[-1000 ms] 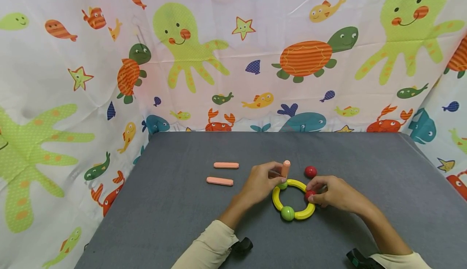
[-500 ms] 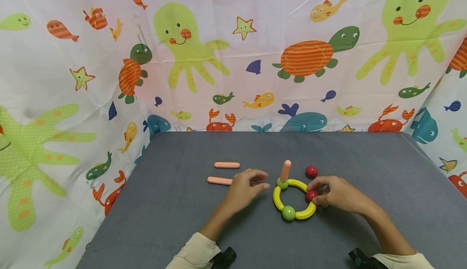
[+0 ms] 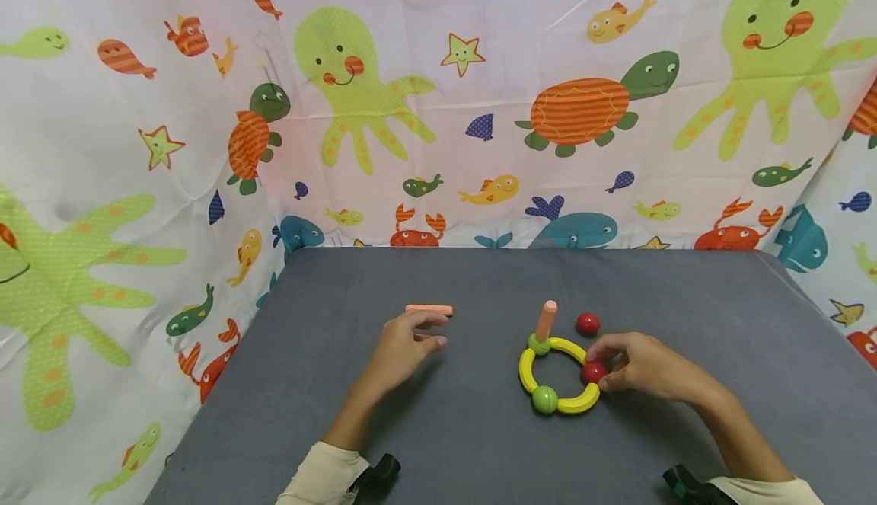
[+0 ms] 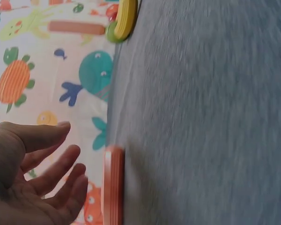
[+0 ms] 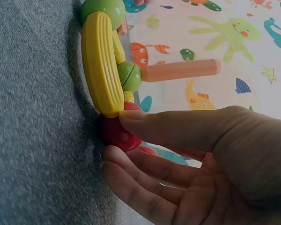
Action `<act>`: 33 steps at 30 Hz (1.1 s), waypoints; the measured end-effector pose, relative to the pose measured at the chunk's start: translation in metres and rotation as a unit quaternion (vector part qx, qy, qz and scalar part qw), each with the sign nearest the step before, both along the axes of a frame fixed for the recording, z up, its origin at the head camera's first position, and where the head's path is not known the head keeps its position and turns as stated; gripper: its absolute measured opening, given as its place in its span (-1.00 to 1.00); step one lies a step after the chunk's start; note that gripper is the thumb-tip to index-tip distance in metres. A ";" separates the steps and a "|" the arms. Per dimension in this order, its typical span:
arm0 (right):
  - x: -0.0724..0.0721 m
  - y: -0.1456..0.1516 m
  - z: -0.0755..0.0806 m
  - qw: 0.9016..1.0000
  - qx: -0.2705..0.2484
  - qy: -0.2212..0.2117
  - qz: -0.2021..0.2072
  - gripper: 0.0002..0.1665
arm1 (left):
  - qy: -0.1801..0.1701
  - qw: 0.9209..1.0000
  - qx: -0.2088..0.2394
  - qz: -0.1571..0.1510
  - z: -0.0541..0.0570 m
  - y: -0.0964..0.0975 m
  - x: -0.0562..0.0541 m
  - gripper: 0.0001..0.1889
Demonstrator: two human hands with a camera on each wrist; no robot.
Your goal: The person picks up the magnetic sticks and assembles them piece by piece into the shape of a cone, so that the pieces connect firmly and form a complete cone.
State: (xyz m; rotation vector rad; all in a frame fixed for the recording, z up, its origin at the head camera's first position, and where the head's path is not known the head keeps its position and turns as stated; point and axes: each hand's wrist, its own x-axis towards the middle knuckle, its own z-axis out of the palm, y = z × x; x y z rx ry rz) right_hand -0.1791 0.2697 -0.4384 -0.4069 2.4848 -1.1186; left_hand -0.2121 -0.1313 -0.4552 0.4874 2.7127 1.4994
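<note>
My right hand (image 3: 640, 368) pinches a red ball (image 5: 122, 133) between thumb and fingers at the right side of a ring. Curved yellow rods (image 5: 102, 65) and two green balls make up the rest of that ring, lying on the grey table. From the far green ball (image 3: 539, 345) a salmon-pink stick (image 3: 545, 321) stands up, tilted slightly right. Away to the left, my left hand (image 3: 400, 349) hovers with loosely bent fingers and holds nothing. Just beyond its fingertips lies a pink stick (image 3: 429, 308); a second stick is hidden behind this hand in the head view.
A loose red ball (image 3: 588, 324) sits on the table behind the ring. A patterned sea-animal curtain (image 3: 384, 132) hangs along the table's back edge and left side. Dark wrist cameras are strapped by both sleeves.
My left hand has let go of the upright pink stick on the green ball and moved left to the lying sticks. My right hand keeps its pinch on the red ball.
</note>
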 end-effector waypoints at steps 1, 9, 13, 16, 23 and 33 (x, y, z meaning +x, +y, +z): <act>0.001 0.001 0.001 1.000 0.002 -0.001 -0.001 -0.63 | -0.006 1.000 0.001 0.010 0.000 -0.003 0.000 -0.67; 0.004 0.003 0.003 1.000 0.009 -0.011 0.028 -0.59 | -0.023 0.997 -0.062 0.051 -0.002 -0.027 -0.004 -0.68; 0.003 -0.002 0.001 0.999 -0.002 -0.029 0.044 -0.52 | -0.047 0.996 -0.059 0.043 -0.005 -0.032 -0.005 -0.65; 0.004 -0.008 -0.001 0.998 -0.006 -0.041 0.048 -0.50 | -0.060 0.996 -0.056 0.038 -0.006 -0.033 -0.006 -0.64; 0.006 -0.016 -0.002 0.995 -0.034 -0.064 0.071 -0.44 | -0.061 0.996 -0.060 0.028 -0.006 -0.035 -0.006 -0.65; 0.007 -0.021 -0.004 0.992 -0.051 -0.060 0.095 -0.55 | -0.069 0.993 -0.089 0.034 -0.007 -0.035 -0.006 -0.64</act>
